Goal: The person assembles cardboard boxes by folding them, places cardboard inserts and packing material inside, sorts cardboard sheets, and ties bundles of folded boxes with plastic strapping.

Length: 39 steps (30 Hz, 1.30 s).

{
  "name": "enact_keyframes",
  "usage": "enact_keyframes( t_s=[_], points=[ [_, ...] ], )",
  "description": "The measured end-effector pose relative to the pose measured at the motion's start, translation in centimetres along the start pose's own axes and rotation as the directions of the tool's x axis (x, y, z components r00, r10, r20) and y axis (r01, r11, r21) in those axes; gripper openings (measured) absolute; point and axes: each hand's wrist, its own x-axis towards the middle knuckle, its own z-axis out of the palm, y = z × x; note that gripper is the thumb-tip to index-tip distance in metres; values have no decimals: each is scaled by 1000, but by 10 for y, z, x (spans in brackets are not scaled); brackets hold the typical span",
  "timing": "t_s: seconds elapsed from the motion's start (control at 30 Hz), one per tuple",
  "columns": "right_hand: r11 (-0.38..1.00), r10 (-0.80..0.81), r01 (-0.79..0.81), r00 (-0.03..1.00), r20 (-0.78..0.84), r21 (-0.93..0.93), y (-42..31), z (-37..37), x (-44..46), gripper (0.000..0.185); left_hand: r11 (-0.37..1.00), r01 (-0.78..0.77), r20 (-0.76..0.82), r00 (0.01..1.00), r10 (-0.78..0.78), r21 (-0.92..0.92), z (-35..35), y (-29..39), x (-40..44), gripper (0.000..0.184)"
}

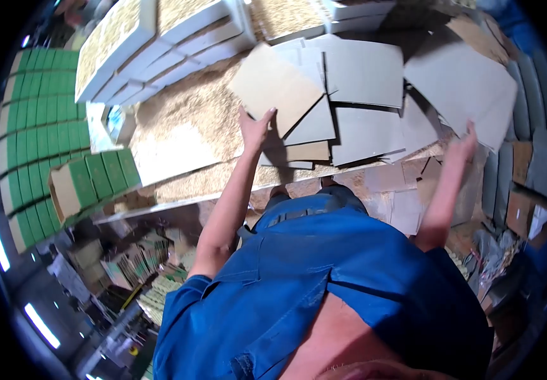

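My left hand (256, 128) is at the lower left edge of a tan cardboard sheet (275, 85), thumb and fingertips apart along its edge; whether it grips the sheet is unclear. Out to the right, my right hand (461, 149) touches the lower edge of a large grey sheet (466, 82), with one finger extended onto it. Between the hands, several grey cardboard sheets (365, 73) overlap on the table. A small tan piece (308, 152) lies near the table's front edge.
White trays (188, 41) filled with pale granular material are stacked at the back left. Loose granules (185, 101) cover part of the table. Green cartons (45, 114) stand at the far left. Cardboard and plastic scraps (498, 244) lie at the lower right.
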Motion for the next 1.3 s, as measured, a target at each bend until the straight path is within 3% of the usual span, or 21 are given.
enact_keyframes(
  t_s=[0.07, 0.13, 0.2, 0.23, 0.27, 0.3, 0.37, 0.4, 0.5, 0.57, 0.6, 0.67, 0.73, 0.8, 0.87, 0.93, 1.0, 1.07, 1.13, 1.3],
  points=[
    [1000, 7, -6, 995, 100, -8, -17, 7, -21, 41, 993, 83, 84, 994, -76, -81, -18, 36, -13, 94],
    [998, -54, 35, 937, 345, 61, -21, 18, -48, 39, 999, 51, 44, 998, -50, -15, -18, 16, -13, 98],
    [1000, 2, 1, 924, 383, -8, 6, 22, -82, 41, 987, 100, 101, 991, -87, -130, -25, 20, -22, 98],
    [1000, 13, -15, 911, 412, 3, 28, 23, -94, 44, 989, 122, 88, 990, -114, -89, -28, 23, -25, 96],
    [1000, -15, 12, 912, 410, 12, 39, 39, -140, 43, 986, 168, 82, 982, -168, 4, -27, 5, -22, 93],
    [989, 59, 0, 920, 387, -151, 68, 40, -150, 44, 983, 183, 89, 980, -179, -29, -26, -7, -21, 91],
    [981, 81, 13, 880, 468, -193, 113, 55, -187, 42, 973, 202, 105, 976, -191, -112, -30, -15, -22, 88],
    [949, 158, -13, 883, 441, -315, 125, 67, -201, 46, 964, 230, 110, 970, -216, -136, -34, -13, -25, 87],
    [944, 265, -105, 805, 531, -312, 162, 97, -199, 49, 973, 199, 62, 979, -192, -121, -51, -5, -39, 83],
    [921, 241, -24, 820, 519, -390, 193, 107, -174, 50, 984, 167, 40, 986, -164, -69, -64, -10, -50, 79],
    [891, 243, 5, 839, 486, -454, 195, 107, -167, 53, 990, 138, 17, 990, -138, -31, -71, -12, -55, 78],
    [880, 60, 217, 832, 551, -423, 184, 98, -173, 53, 995, 104, -24, 994, -104, -6, -86, -23, -70, 71],
    [833, 74, 259, 823, 563, -489, 167, 83, -168, 56, 991, 136, -60, 989, -135, 9, -104, -33, -88, 69],
    [905, 139, 104, 845, 517, -414, 175, 60, -151, 66, 982, 190, -107, 976, -189, 0, -118, -50, -108, 68],
    [863, 269, -31, 873, 407, -503, 170, 53, -147, 75, 972, 232, -144, 962, -233, -21, -129, -60, -117, 67],
    [857, 267, -8, 862, 430, -516, 167, 54, -148, 78, 963, 266, -182, 946, -267, -29, -141, -66, -127, 66],
    [851, 118, 177, 853, 509, -494, 163, 57, -151, 73, 960, 280, -174, 945, -279, -16, -147, -76, -125, 63],
    [829, 156, 130, 880, 448, -545, 153, 57, -160, 72, 982, 188, -229, 957, -180, 13, -151, -89, -111, 63],
    [806, 17, 219, 920, 391, -550, 146, 59, -185, 72, 986, 152, -192, 972, -136, 74, -163, -85, -90, 62],
    [661, 50, 371, 846, 531, -652, 169, 34, -202, 81, 963, 0, -207, 977, 58, 270, -205, -87, -14, 63]
  ],
)
